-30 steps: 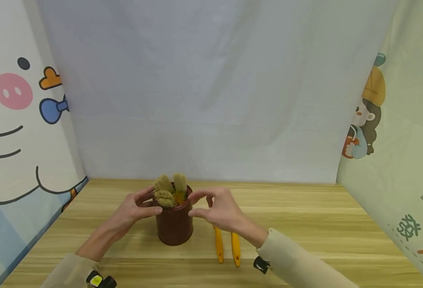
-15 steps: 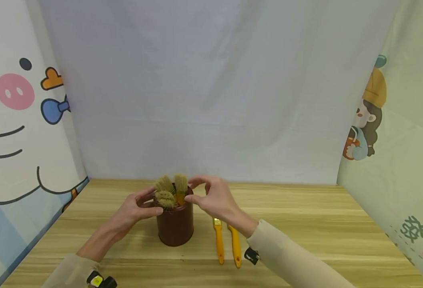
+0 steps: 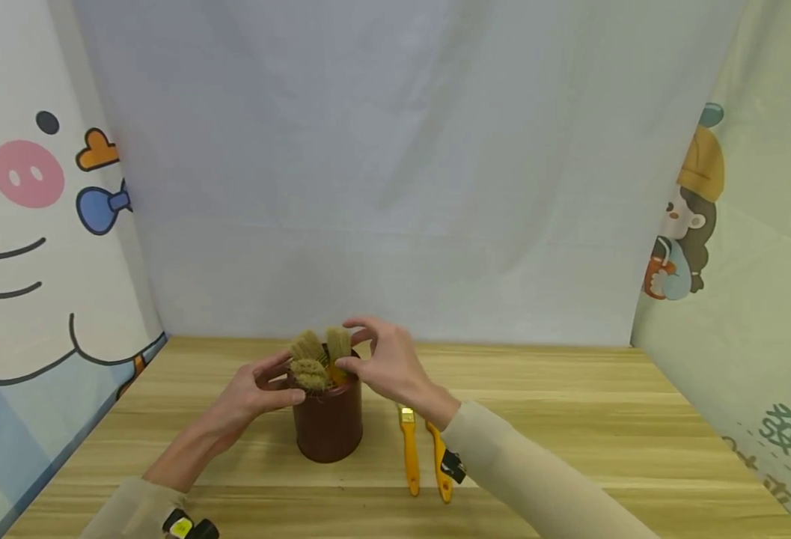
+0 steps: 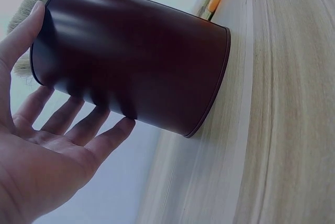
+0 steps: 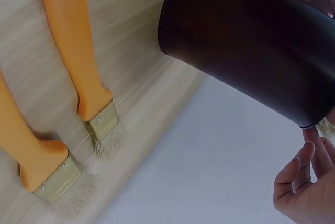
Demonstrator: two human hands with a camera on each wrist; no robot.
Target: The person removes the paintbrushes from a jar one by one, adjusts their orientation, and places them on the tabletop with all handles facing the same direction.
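The bench [image 3: 570,419] stretches wide, and upright on it stands the dark red can [image 3: 329,425]! My left hand [image 3: 250,389] curls round its left side, holding it, thumb near the rim. My right hand [image 3: 391,363] is at the opposite rim, fingers bent beside the bristle-up brushes [image 3: 338,343]; pinching one? I can't tell. Nearby right lie two yellow-handled brushes [image 3: 410,457].

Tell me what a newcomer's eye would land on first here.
Probably the dark reddish-brown container between the left hand and the right hand, with pale brush bristles sticking out of its top. Next, two orange-handled brushes lying on the wooden table to its right, then the pink snout printed on the backdrop at left.
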